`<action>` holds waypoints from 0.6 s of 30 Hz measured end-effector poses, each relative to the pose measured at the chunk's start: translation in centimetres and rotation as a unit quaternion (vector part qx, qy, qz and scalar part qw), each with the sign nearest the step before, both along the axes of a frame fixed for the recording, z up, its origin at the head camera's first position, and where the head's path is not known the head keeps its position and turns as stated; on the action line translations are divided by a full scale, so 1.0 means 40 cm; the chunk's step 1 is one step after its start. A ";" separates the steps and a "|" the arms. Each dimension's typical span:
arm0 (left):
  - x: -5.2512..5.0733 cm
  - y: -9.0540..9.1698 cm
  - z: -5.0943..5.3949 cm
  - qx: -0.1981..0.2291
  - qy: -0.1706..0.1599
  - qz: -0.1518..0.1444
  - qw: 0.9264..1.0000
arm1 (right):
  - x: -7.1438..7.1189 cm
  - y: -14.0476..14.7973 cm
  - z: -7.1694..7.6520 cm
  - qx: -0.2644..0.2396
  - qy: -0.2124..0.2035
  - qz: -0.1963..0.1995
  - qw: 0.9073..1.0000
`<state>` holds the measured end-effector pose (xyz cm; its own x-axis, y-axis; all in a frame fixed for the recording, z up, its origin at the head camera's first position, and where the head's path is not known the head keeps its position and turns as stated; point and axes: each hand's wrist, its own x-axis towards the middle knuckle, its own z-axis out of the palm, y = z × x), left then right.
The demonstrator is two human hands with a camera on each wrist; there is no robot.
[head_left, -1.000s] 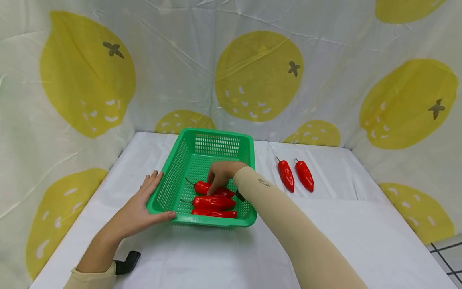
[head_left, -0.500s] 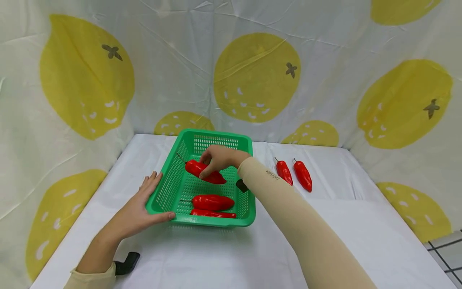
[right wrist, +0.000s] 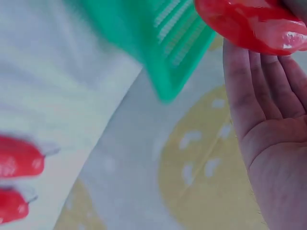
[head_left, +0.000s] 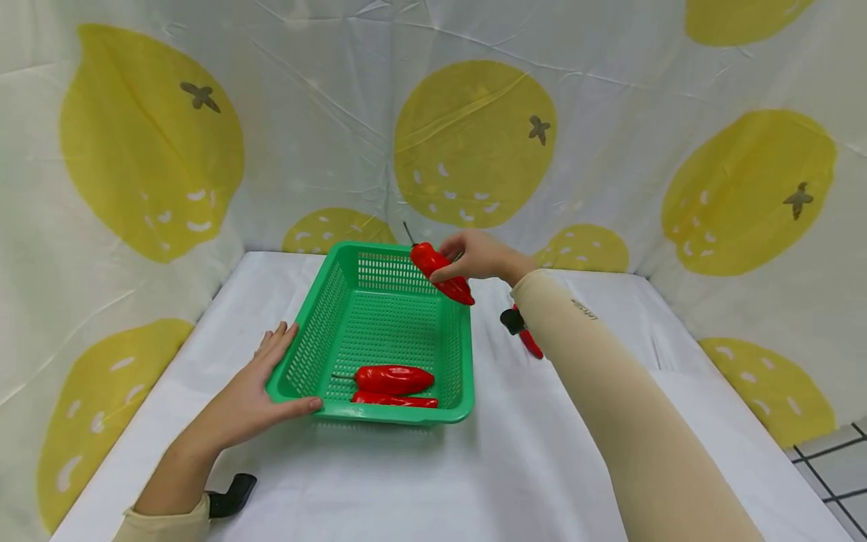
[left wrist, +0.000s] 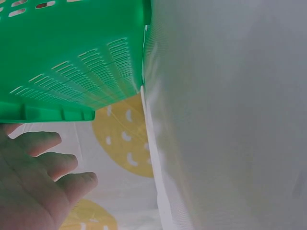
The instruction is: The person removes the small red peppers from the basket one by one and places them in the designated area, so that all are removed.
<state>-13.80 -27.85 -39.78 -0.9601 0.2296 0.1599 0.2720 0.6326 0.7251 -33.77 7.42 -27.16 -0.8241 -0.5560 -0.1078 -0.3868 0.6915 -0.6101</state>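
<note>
My right hand [head_left: 482,256] pinches a red pepper [head_left: 433,262] between thumb and fingers, above the right back rim of a green plastic basket [head_left: 463,361]. The pepper tilts, its thin stem pointing up and left. My left hand [head_left: 254,395] rests against the basket's left front corner, fingers spread along the outer side and thumb on the front rim. Two more red peppers lie inside near the front wall, one whole pepper [head_left: 395,379] and a partly hidden pepper [head_left: 396,400]. In the left wrist view the left hand's fingers [left wrist: 62,163] look loosely extended beside the basket [left wrist: 48,72].
On the white-clothed table right of the basket, the right sleeve mostly hides a red pepper [head_left: 531,345]. The right wrist view shows two peppers there, an upper pepper [right wrist: 19,157] and a lower pepper [right wrist: 10,206]. A lemon-print cloth [head_left: 318,135] stands around the table.
My right hand has taken a red pepper from the basket's front group, lifted it, and carried it up and right over the rim. My left hand keeps its place on the basket.
</note>
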 end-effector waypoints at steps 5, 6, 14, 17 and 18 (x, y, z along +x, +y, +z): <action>-0.004 -0.004 0.002 0.002 0.002 0.000 1.000 | -0.006 0.154 -0.002 0.013 -0.004 -0.079 0.997; -0.004 -0.005 0.002 0.003 0.003 0.000 1.000 | -0.004 0.193 -0.005 0.017 -0.011 -0.097 0.995; 0.002 0.000 -0.002 0.017 -0.002 -0.005 1.000 | 0.031 0.496 -0.049 0.066 -0.018 -0.206 0.976; 0.008 -0.001 -0.009 0.020 -0.001 -0.005 1.000 | 0.042 0.565 -0.067 0.080 -0.026 -0.220 0.972; 0.009 -0.001 -0.011 0.020 0.001 -0.004 1.000 | 0.045 0.583 -0.073 0.086 -0.030 -0.224 0.970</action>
